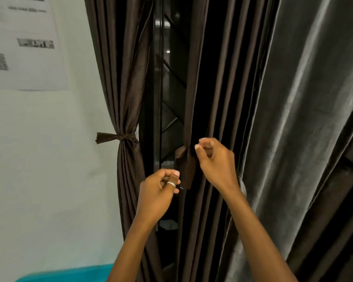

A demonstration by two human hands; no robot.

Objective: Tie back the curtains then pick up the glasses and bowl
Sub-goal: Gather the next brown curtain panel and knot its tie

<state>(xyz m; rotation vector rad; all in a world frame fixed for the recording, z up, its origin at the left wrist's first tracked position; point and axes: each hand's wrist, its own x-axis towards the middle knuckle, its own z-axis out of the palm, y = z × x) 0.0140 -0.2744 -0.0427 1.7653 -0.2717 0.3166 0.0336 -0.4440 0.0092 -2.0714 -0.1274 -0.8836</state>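
The right grip [214, 159] was raised against the loose brown curtain [216, 88], its thumb tip touching the upper fold of the tie band [184, 167], which hung just to its left in a limp doubled loop. The fingers were curled inward. Whether they pinched the band's far end or a pleat I cannot tell, since the palm faced away and hid them. Held there, it seemed placed to keep the pleats gathered while the band was brought round.

The left grip [159, 188] sat below and left of the right one, just beside the band's lower corner but apart from it. It was clenched, thumb pressed to forefinger, a ring [171, 184] on one finger, and nothing visible was in it. It looked poised to catch the band's free end.

Further left of the left grip, the other brown curtain [120, 78] was already cinched by its knotted sash [115, 137], so half the tying was done. Between the two panels the dark window grille [172, 78] showed.

Right of the right grip hung a grey curtain [304, 98], cut off by the frame. The print on the paper notice [25, 47] on the wall was too blurred to read. The glasses and bowl were not in view, and only the edge of a teal surface [69, 273] showed below the left grip.
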